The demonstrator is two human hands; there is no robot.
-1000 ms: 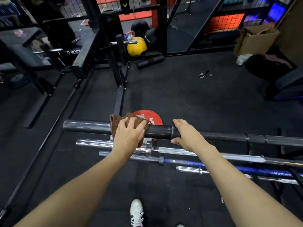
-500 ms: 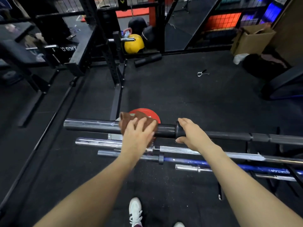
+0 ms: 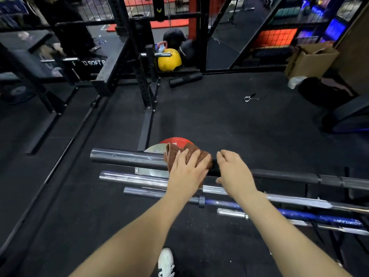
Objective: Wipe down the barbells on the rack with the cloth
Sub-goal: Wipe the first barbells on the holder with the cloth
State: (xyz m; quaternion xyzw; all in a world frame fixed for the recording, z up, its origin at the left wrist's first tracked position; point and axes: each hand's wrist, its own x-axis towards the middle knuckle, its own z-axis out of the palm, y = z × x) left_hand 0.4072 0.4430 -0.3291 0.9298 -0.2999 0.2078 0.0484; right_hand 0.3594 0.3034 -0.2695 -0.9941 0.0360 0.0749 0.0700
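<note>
Top bar (image 3: 127, 157) is the landmark: dark steel sleeve at its left end, black shaft running right across the rack (image 3: 348, 188).

Cloth (image 3: 175, 154), brown, draped over the top bar where the sleeve ends. Left hand (image 3: 187, 172) lies on it, fingers slightly spread and bent over the cloth and bar, pressing it down. Right hand (image 3: 235, 172) just right of the cloth, on the same bar at the collar; fingers together and curled over the top, thumb below. Both hands cover the collar, so it cannot be seen.

Nearer than the top bar, stepped down toward the viewer: four more bars, five counted in all. Chrome bar (image 3: 131, 177), grey-sleeved bar with blue shaft (image 3: 143, 191), short chrome end (image 3: 231, 213); the fifth shows only at the right, partly hidden.

Behind the top bar, on the floor: one red plate (image 3: 175, 140), partly hidden by the cloth, and one pale disc (image 3: 154, 148) beside it. Further back: black upright (image 3: 147, 92), black roller (image 3: 185, 78), yellow ball (image 3: 169, 59). Back right: one spring clip (image 3: 249, 98), one cardboard box (image 3: 313, 60).

One white shoe (image 3: 165, 262) below the bars.
</note>
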